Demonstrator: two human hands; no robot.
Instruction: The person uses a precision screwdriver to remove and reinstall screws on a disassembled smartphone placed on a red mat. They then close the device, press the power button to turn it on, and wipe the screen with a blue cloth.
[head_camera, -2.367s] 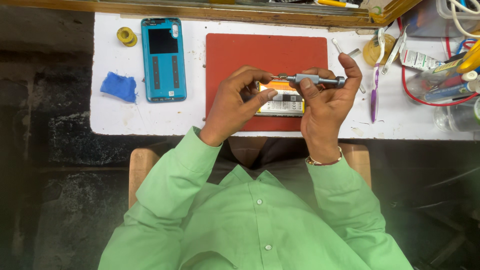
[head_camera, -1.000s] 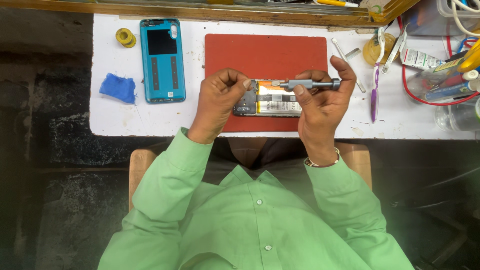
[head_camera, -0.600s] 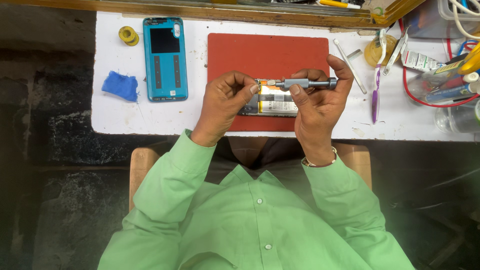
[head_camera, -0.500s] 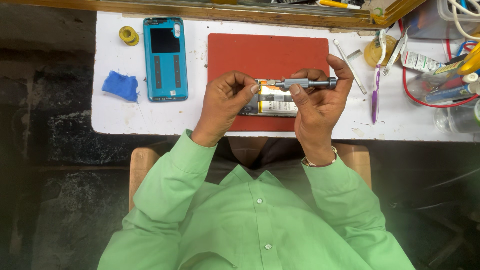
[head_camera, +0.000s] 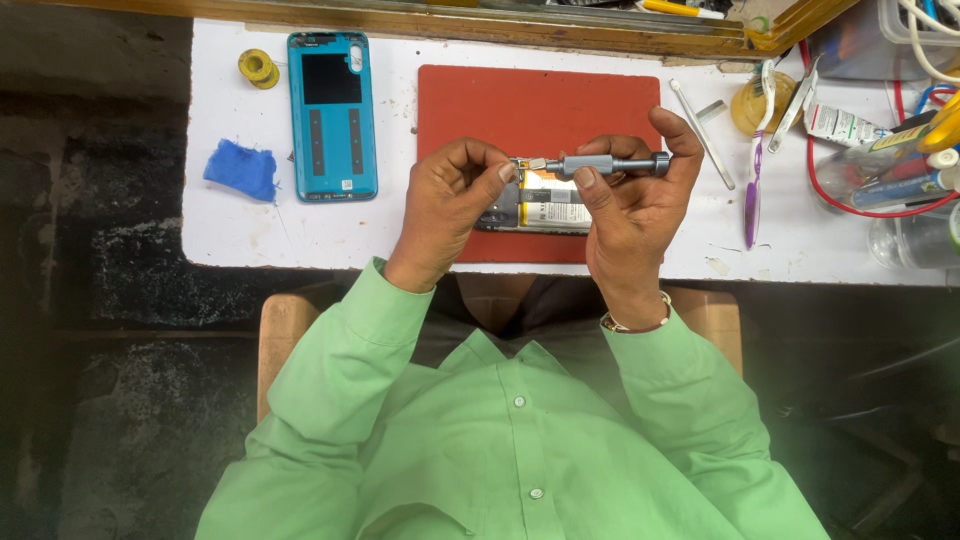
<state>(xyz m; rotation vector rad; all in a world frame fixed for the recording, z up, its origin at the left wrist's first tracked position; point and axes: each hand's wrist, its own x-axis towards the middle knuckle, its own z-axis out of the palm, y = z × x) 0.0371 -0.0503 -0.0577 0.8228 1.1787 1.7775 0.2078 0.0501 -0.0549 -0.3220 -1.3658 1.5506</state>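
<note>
A white bench (head_camera: 300, 230) runs across the top of the view, its paint scuffed and speckled, with a wooden rail along the far edge and a dark, rough floor below. A red mat (head_camera: 520, 100) lies flat in the middle, smooth and rectangular. Left of it sits a teal phone back cover (head_camera: 332, 115), inner side up, with a small yellow tape roll (head_camera: 258, 67) and a crumpled blue cloth (head_camera: 241, 168) further left. Off to the right there's clutter: a round amber container (head_camera: 752, 103) whose contents can't be made out, a purple toothbrush (head_camera: 753, 190) lying lengthwise, metal tweezers (head_camera: 700, 132), tubes, a red wire loop (head_camera: 850, 200) and a clear plastic jar (head_camera: 915, 240) at the edge.

Over the mat's near edge, the opened phone (head_camera: 545, 205) lies with its battery and metal shields showing. The left hand (head_camera: 450, 200) curls over the phone's left end, fingers gripping it. The right hand (head_camera: 635, 205) pinches a grey metal screwdriver (head_camera: 605, 164), held nearly level, its tip pointing left at the phone's upper edge beside the left fingertips. A light-green sleeved shirt fills the foreground, a bracelet on the right wrist.
</note>
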